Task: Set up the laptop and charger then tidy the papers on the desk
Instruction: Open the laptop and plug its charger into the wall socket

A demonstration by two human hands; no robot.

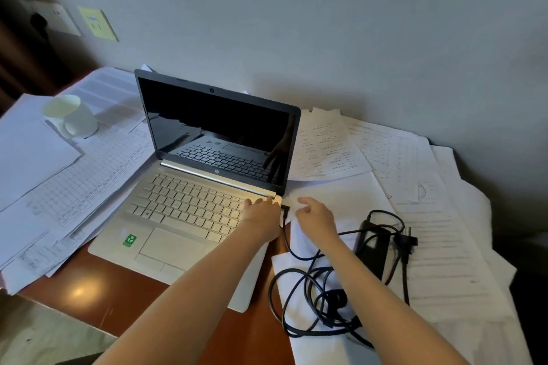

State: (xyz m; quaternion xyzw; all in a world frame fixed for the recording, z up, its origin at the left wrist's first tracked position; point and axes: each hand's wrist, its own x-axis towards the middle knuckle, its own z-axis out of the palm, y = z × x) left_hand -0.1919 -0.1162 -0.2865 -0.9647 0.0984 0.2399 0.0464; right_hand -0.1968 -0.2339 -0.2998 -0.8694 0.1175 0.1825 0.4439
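A silver laptop point(184, 201) stands open on the desk with a dark screen. My left hand point(262, 216) rests on its back right corner, fingers flat over the keys. A black charger plug point(285, 209) sits at the laptop's right edge. Just right of the plug, my right hand point(315, 215) hovers with loosely curled fingers and holds nothing. The black power brick point(372, 249) and its tangled cable point(314, 299) lie on papers to the right. Loose printed papers point(326, 145) cover the desk on both sides.
A white mug point(71, 115) stands on the papers at the back left. Wall sockets point(98, 22) are on the wall at the upper left, one with a dark plug in it. Bare brown desk point(98, 284) shows at the front.
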